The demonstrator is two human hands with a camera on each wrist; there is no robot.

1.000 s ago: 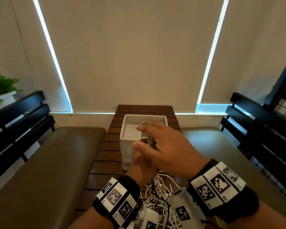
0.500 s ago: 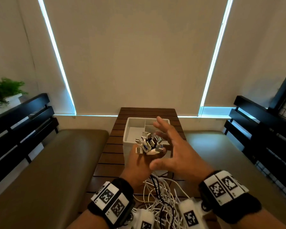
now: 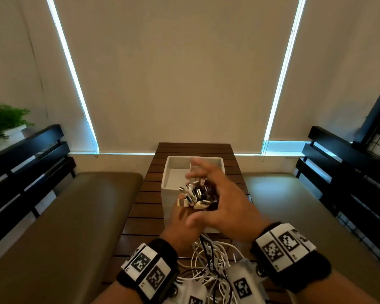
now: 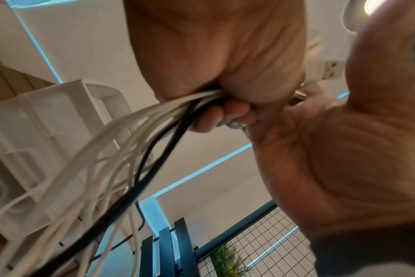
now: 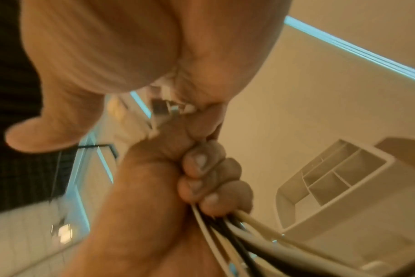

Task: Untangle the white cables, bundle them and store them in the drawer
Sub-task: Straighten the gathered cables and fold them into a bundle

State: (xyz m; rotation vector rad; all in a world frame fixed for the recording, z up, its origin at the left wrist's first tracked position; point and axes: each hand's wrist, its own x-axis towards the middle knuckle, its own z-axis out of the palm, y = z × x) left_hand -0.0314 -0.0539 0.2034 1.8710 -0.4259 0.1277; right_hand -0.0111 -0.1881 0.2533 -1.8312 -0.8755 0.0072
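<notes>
Right hand (image 3: 226, 207) now curled closer over plugs (image 3: 195, 195); fingers loose, gripping nothing. Left hand (image 3: 180, 224) fists cables (image 3: 208, 260) before drawer (image 3: 171, 172).

I had a bunch of white cables (image 3: 208, 262) with a few black ones mixed in. Their plug ends (image 3: 195, 195) stuck up together in a little clump, white and silver and some dark, and they pointed different ways. The cords were squeezed tight in one spot (image 4: 197, 97) and then hung down loose. Lower down they spread out and looped over each other in a messy pile on the brown wooden table (image 3: 140, 216). The white drawer (image 3: 173, 170) stood just behind the plugs on that table. It was open at the top, with small walls inside that split it into boxes (image 5: 332, 180). I could not see any cable inside it.
</notes>
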